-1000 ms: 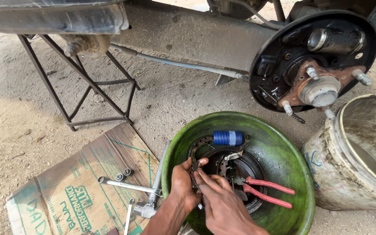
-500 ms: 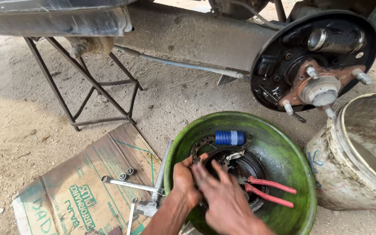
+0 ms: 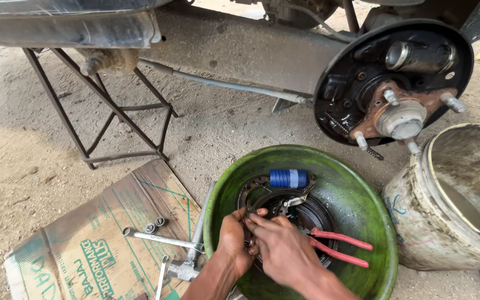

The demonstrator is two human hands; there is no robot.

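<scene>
Fingers (image 3: 254, 222) of both hands pinch a small dark metal part at the rim of the brake drum (image 3: 301, 214), low in the frame's centre; its long axis cannot be told. Left hand (image 3: 233, 241) and right hand (image 3: 281, 250) touch each other. Around them, largest first: the dirty bucket (image 3: 418, 222) at right, green basin (image 3: 356, 194) holding the drum, cardboard (image 3: 84, 250) lower left, red-handled pliers (image 3: 340, 247) pointing left, blue can (image 3: 288, 178) lying crosswise.

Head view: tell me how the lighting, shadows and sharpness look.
Head view: even daylight, sharp all over; deep shade under the car body; soft sheen, no harsh glare, on the green basin; both hands, left and right, crisp, not blurred.
</scene>
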